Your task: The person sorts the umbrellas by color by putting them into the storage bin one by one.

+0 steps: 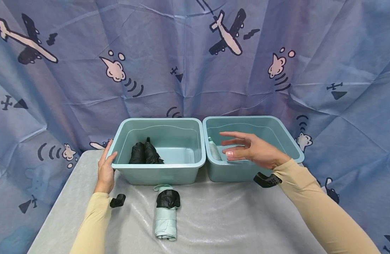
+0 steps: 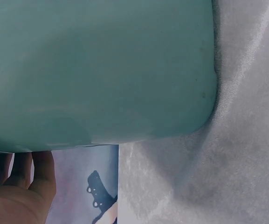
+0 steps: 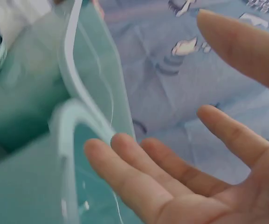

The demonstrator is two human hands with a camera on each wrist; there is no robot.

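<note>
My left hand rests against the left end of the left mint-green bin, its fingers along the outer wall and its thumb at the rim. Two black folded umbrellas lie side by side inside that bin. Over the right mint-green bin, my right hand hovers with fingers spread apart and nothing between them. Below it, a slim pale green object leans at the bin's left side, partly hidden by the wall. A rolled mint-green umbrella with a black section lies on the table before the left bin.
Both bins stand side by side on a grey cloth-covered table, rims nearly touching. Behind them hangs a blue-purple curtain printed with airplanes. Black wrist devices sit at both wrists.
</note>
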